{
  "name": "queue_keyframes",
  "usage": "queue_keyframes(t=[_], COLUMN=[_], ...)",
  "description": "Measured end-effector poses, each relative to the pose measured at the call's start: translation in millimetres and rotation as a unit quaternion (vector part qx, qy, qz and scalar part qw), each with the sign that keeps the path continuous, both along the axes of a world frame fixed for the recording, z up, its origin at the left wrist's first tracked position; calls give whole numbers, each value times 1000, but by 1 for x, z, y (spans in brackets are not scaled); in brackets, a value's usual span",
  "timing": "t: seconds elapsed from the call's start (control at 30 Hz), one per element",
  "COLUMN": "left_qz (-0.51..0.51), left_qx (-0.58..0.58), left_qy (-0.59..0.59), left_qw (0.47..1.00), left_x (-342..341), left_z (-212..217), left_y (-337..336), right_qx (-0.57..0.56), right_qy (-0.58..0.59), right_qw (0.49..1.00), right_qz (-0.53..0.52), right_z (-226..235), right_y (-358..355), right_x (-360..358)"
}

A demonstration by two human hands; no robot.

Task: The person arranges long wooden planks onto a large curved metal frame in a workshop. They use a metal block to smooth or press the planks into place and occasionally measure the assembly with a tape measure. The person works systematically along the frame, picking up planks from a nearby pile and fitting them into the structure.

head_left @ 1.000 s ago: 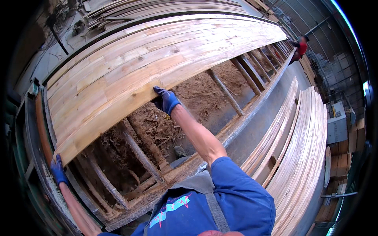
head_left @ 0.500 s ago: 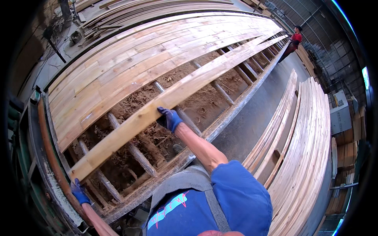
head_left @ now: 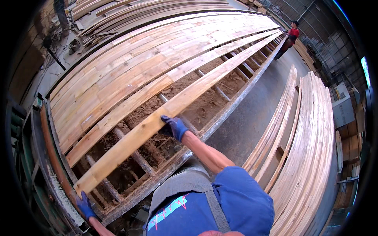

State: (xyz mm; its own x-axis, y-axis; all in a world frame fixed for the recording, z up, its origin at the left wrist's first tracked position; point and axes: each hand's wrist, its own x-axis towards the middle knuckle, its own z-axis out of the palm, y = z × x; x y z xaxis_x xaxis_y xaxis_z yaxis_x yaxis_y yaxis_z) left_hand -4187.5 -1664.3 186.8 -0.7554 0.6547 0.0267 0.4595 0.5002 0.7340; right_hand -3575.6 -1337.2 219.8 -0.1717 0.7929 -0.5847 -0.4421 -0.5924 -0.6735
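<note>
A long pale wooden plank (head_left: 147, 125) runs slantwise from my lower left to the far right, across the bars of a long frame. My right hand (head_left: 173, 128), in a dark blue glove, is closed around its near edge partway along. At the plank's near end is my left hand (head_left: 85, 205), also gloved in blue, with its fingers at the corner; its grip is partly hidden. Beyond this plank lies another plank (head_left: 118, 122), with a narrow gap between it and the rows of laid boards (head_left: 118, 74).
The metal frame (head_left: 212, 126) has round crossbars (head_left: 139, 161) over brown sawdust-like debris (head_left: 206, 108). A co-worker in red (head_left: 292, 36) stands at its far end. To the right are stacked long boards (head_left: 307, 157); more timber (head_left: 153, 19) lies beyond the frame.
The held plank has shifted slightly toward me, along with both hands. A second plank now shows apart from it and from the laid rows. The co-worker appears slightly farther left.
</note>
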Motion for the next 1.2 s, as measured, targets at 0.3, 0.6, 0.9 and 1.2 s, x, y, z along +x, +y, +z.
queue_keyframes(t=[0.3,0.6,0.9,1.2], left_qz=[-230,-432,-541,-487], left_qx=[-202,-115,-232,-438], left_qy=[110,281,257,126], left_qw=[946,849,766,745], left_x=[121,272,364,411], left_z=[225,246,288,266], left_y=[11,55,106,128], right_qx=[-56,6,110,167], right_qy=[-128,-80,14,79], right_qw=[989,996,993,978], right_qz=[57,30,47,94], right_z=[65,54,69,74], right_y=[-112,-122,-163,-165], right_x=[74,85,114,138])
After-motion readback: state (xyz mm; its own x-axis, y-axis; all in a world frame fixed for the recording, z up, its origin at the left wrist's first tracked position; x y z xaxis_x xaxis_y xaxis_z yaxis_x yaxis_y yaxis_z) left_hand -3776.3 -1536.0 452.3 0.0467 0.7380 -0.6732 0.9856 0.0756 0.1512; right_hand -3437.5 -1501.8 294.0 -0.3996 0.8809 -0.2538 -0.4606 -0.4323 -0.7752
